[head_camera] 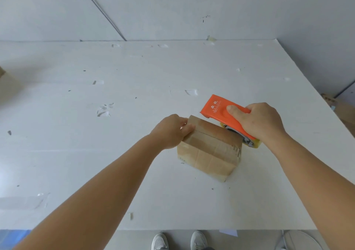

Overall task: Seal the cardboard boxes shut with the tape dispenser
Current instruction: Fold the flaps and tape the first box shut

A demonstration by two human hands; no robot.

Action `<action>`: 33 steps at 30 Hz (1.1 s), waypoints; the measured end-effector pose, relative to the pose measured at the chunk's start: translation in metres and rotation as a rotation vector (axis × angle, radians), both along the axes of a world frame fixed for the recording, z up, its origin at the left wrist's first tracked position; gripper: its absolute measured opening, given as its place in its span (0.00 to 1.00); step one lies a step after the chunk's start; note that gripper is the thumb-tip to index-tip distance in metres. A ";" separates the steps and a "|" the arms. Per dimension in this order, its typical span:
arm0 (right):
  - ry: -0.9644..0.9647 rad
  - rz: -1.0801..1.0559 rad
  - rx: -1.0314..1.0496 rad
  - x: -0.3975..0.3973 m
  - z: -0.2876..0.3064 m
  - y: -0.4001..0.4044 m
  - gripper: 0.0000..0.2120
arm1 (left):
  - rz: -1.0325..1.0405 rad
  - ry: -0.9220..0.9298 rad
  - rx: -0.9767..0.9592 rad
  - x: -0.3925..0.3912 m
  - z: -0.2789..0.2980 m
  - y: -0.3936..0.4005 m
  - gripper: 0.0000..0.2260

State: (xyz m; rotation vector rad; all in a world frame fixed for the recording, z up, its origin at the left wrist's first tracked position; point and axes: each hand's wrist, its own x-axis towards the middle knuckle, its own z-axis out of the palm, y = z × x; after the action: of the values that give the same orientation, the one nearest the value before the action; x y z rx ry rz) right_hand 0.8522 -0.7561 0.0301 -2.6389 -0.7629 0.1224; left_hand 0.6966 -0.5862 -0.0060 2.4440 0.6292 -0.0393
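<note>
A small brown cardboard box (210,150) stands on the white table (96,153), right of centre, with clear tape across its closed top flaps. My left hand (171,131) grips the box's far left corner, thumb on the top edge. My right hand (259,122) holds an orange tape dispenser (221,111) with a yellowish tape roll, thumb pressed on its flat top. The dispenser sits at the box's far right edge, its roll end touching or just beside the box top.
Scraps of clear tape (104,110) stick to the tabletop in several places. Brown cardboard (343,111) lies off the table's right edge, and another piece shows at the far left edge. A grey wall stands behind. My shoes (178,240) show below the near edge.
</note>
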 end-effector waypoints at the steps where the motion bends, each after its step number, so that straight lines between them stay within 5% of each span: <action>1: 0.002 -0.002 0.003 -0.001 -0.001 0.001 0.30 | 0.035 0.000 0.028 -0.001 -0.001 -0.003 0.18; 6: 0.019 -0.020 0.002 -0.001 -0.004 -0.003 0.30 | -0.069 0.040 -0.355 -0.020 -0.001 -0.019 0.29; 11: 0.053 -0.034 0.007 -0.001 -0.008 -0.005 0.30 | -0.171 0.082 -0.032 -0.021 0.001 -0.023 0.45; 16: 0.076 -0.060 0.032 0.004 -0.005 -0.008 0.29 | -0.385 0.135 0.193 -0.009 0.009 -0.015 0.51; 21: 0.104 -0.059 0.046 0.012 0.000 -0.016 0.30 | -0.403 0.223 0.090 0.006 0.020 -0.004 0.49; 28: 0.263 -0.025 0.128 0.015 -0.002 -0.022 0.30 | -0.450 0.253 0.258 0.029 0.043 0.027 0.33; 31: 0.278 -0.024 0.129 0.013 -0.005 -0.023 0.30 | -0.339 0.085 0.509 0.023 0.036 0.017 0.32; 33: 0.304 -0.014 0.146 0.013 -0.006 -0.024 0.30 | -0.194 -0.006 0.415 0.011 0.028 0.007 0.33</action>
State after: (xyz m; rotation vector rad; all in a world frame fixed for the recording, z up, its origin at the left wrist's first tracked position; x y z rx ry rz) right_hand 0.8649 -0.7796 0.0236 -2.4106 -0.6245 0.4360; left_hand 0.7077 -0.5787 0.0218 2.8993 0.4272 0.0231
